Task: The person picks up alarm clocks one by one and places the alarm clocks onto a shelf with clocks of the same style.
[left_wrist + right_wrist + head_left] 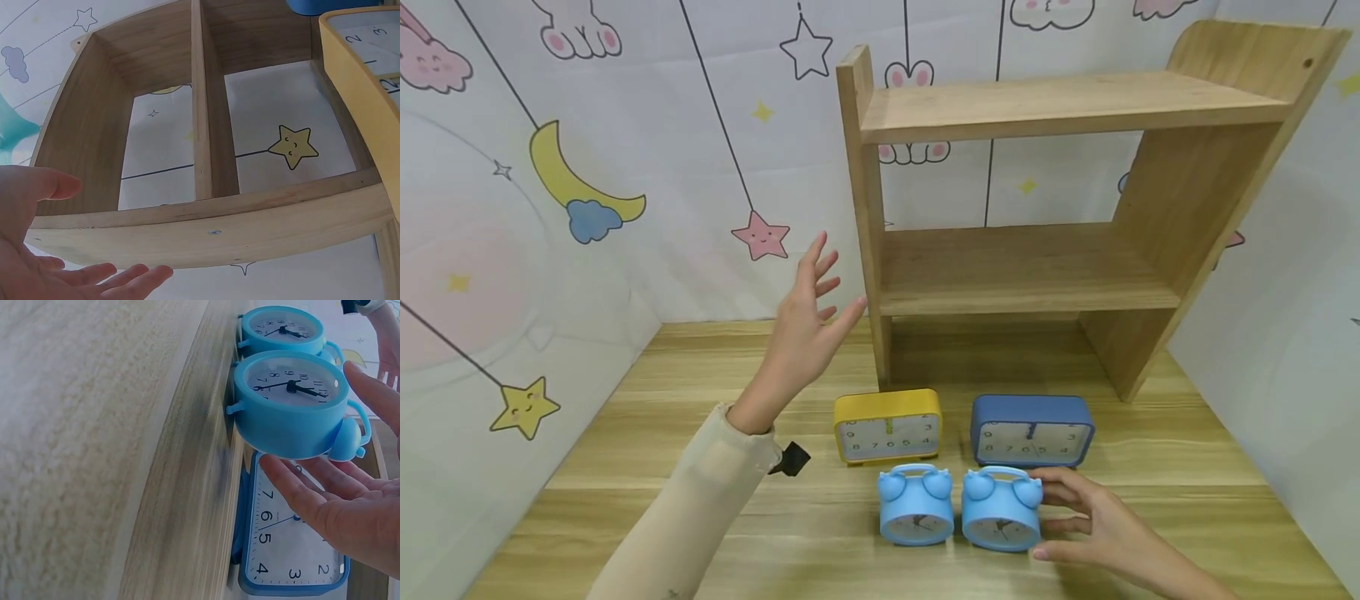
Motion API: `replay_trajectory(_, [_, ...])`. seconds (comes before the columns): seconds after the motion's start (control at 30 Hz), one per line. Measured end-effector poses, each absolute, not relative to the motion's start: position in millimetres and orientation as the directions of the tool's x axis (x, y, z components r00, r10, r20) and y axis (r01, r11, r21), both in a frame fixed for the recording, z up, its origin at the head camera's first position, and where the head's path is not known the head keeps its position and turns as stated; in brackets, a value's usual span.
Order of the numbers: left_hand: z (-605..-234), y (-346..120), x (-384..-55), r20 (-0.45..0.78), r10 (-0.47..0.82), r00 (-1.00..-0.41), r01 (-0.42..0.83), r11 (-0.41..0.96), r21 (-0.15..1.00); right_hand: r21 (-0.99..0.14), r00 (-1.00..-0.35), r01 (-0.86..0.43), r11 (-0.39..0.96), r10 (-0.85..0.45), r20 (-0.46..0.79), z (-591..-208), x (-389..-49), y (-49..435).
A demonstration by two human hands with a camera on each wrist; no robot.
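Two light-blue twin-bell alarm clocks stand side by side at the front of the table, a left one [916,508] and a right one [1000,510]. My right hand [1086,529] is at the right side of the right alarm clock, thumb near its front rim and the other fingers along its side, loosely bent. In the right wrist view that alarm clock [284,428] sits between the thumb and the spread fingers. My left hand [805,329] is raised, fingers extended and holding nothing, beside the left panel of the wooden shelf [1030,267].
Behind the alarm clocks stand a yellow rectangular clock [887,404] and a blue rectangular clock [1033,408], both in front of the shelf. White cloth walls [685,250] with printed stars and clouds enclose the wood-grain table [647,467] at the back and sides.
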State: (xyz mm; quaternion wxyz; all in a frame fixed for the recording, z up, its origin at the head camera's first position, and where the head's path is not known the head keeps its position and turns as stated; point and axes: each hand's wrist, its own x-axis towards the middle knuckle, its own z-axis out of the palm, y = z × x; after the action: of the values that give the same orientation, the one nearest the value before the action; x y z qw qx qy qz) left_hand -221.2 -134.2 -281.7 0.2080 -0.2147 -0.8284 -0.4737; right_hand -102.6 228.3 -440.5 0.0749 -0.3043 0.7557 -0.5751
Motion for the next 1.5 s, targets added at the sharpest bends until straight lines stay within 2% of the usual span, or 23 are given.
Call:
replay_trajectory(0.47, [-268, -114, -243, 0.564, 0.172, -0.807, 0.579, 0.413, 0.703, -0.946, -0.81, -0.303, 0.12, -0.556, 0.189, -439, -104, 227])
replay_trajectory(0.7, [-257, -105, -257, 0.575, 0.151, -0.805, 0.576, 0.435, 0.692, -0.954, -0.813, -0.274, 0.123, -0.56, 0.161, -438, -104, 227])
replay_trajectory(1.13, [-247, -92, -280, 0.652, 0.141, -0.745, 0.634, 0.452, 0.627, -0.959, -0.817, -0.267, 0.09, -0.549, 0.176, -443, -106, 222])
replay_trajectory(1.5, [-247, -87, -293, 0.629, 0.103, -0.77, 0.579, 0.527, 0.622, -0.962, -0.821, -0.256, 0.1, -0.548, 0.161, -444, -109, 223])
